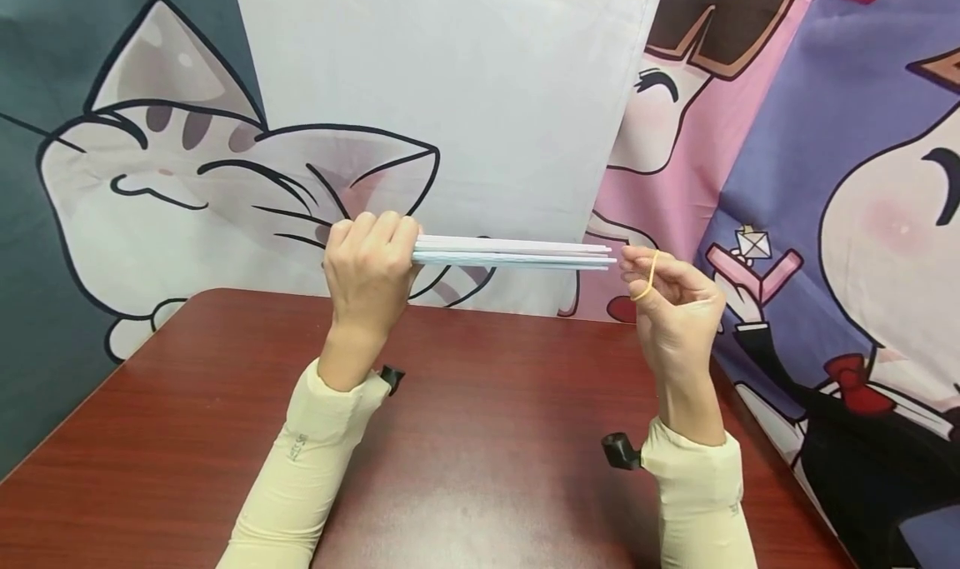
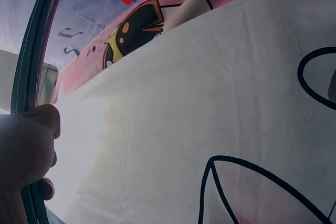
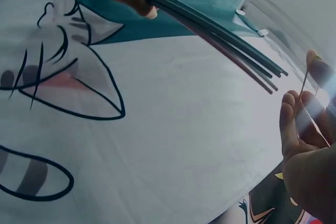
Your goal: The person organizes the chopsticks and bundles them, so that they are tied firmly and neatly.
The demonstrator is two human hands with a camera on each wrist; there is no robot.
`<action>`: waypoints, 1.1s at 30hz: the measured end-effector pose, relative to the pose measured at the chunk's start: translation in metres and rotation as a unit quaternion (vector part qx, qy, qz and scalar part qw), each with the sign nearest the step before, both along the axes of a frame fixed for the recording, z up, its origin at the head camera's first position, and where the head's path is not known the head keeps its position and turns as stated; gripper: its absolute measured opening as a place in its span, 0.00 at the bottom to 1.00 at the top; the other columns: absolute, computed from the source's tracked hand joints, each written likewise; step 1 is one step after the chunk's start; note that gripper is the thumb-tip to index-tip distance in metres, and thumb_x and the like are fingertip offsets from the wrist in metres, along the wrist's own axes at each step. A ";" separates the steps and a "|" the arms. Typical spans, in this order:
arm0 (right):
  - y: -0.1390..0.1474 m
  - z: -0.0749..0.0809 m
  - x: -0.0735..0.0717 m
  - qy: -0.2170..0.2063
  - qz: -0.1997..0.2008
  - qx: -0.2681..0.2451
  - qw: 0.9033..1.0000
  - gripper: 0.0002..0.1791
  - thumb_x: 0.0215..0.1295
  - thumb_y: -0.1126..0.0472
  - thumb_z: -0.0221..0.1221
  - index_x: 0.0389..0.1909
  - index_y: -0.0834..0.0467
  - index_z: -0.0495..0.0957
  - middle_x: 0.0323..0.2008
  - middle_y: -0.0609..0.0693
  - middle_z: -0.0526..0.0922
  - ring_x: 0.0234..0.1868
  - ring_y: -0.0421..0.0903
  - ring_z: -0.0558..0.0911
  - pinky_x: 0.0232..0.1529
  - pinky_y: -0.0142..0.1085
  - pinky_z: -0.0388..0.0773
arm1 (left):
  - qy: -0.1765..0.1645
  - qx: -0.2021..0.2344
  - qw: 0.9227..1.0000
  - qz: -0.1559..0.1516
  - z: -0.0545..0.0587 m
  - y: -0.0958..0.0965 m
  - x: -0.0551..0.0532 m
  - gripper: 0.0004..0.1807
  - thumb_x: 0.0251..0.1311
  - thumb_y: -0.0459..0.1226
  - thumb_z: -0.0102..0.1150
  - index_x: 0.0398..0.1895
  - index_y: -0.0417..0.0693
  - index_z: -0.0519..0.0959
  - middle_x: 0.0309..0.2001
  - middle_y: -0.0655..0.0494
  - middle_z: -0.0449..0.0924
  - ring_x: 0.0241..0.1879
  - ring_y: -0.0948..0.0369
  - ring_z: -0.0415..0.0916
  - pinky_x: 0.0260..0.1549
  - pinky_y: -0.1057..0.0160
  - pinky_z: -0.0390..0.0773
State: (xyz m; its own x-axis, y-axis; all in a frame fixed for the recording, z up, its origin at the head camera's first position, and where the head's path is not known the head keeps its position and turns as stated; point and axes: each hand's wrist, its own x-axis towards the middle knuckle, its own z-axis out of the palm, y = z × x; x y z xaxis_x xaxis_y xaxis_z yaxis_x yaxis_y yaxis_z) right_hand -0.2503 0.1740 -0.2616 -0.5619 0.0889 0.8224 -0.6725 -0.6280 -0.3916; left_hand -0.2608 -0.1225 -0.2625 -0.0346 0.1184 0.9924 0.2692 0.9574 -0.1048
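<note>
My left hand (image 1: 372,257) grips a bundle of thin sticks (image 1: 513,252), some pale blue and some pinkish white, held level above the table. Their free ends point right and lie slightly staggered. Close to those ends is my right hand (image 1: 678,298), with a yellow rubber band (image 1: 651,279) stretched around its thumb and fingers. A small gap separates the stick ends from the right fingertips. From the right wrist, the band (image 3: 303,90) shows spread between the digits, beside the stick ends (image 3: 273,80). The left wrist view shows the left fingers wrapped around the sticks (image 2: 31,61).
A reddish-brown wooden table (image 1: 480,436) lies below both hands. Behind it hangs a cloth backdrop (image 1: 450,69) printed with a cartoon cat and figures. Small black cameras (image 1: 621,451) sit at both wrists over pale sleeves (image 1: 288,469).
</note>
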 end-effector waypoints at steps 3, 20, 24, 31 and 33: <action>-0.002 0.001 -0.004 0.006 -0.038 0.042 0.998 0.21 0.41 0.80 0.73 0.39 0.83 0.79 0.41 0.70 0.84 0.44 0.55 0.86 0.46 0.38 0.82 | -0.001 -0.004 1.000 -0.001 0.000 0.000 0.001 0.16 0.67 0.35 0.53 0.19 0.44 0.69 0.17 0.51 0.64 0.19 0.50 0.63 0.24 0.54 0.64; -0.006 0.046 -0.015 0.005 -0.088 0.414 0.906 0.13 0.46 0.81 0.68 0.35 0.70 0.85 0.36 0.61 0.86 0.35 0.51 0.83 0.35 0.32 0.82 | -0.024 -0.037 0.999 0.004 0.001 0.009 0.001 0.16 0.64 0.28 0.51 0.17 0.44 0.67 0.16 0.52 0.63 0.19 0.52 0.62 0.23 0.56 0.63; -0.006 0.056 -0.017 0.016 -0.054 0.450 0.891 0.12 0.45 0.82 0.69 0.33 0.71 0.84 0.35 0.60 0.86 0.32 0.50 0.84 0.35 0.32 0.82 | -0.029 -0.041 0.999 0.007 -0.001 0.008 0.003 0.16 0.63 0.28 0.52 0.17 0.44 0.66 0.16 0.52 0.63 0.20 0.52 0.63 0.23 0.56 0.63; -0.007 0.066 -0.022 0.000 -0.062 0.501 0.863 0.11 0.44 0.79 0.71 0.30 0.68 0.84 0.34 0.56 0.87 0.33 0.48 0.86 0.37 0.34 0.83 | -0.035 -0.043 0.998 0.015 -0.003 0.007 0.006 0.16 0.63 0.27 0.49 0.16 0.44 0.66 0.17 0.52 0.63 0.20 0.51 0.63 0.23 0.56 0.63; -0.008 0.070 -0.023 -0.007 -0.070 0.523 0.849 0.11 0.45 0.77 0.72 0.31 0.67 0.85 0.34 0.56 0.87 0.33 0.47 0.86 0.38 0.34 0.83 | -0.037 -0.045 0.998 0.016 -0.003 0.008 0.006 0.16 0.63 0.26 0.48 0.16 0.44 0.65 0.17 0.52 0.62 0.20 0.52 0.63 0.23 0.56 0.63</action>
State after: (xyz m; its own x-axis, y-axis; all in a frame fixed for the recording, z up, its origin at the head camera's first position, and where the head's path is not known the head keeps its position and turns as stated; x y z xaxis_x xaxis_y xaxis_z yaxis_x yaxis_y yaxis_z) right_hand -0.2729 0.1661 -0.1919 -0.6168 -0.6190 0.4862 -0.7027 0.1547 -0.6945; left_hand -0.2544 -0.1149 -0.2654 -0.1127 0.2046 0.9723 0.2492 0.9531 -0.1716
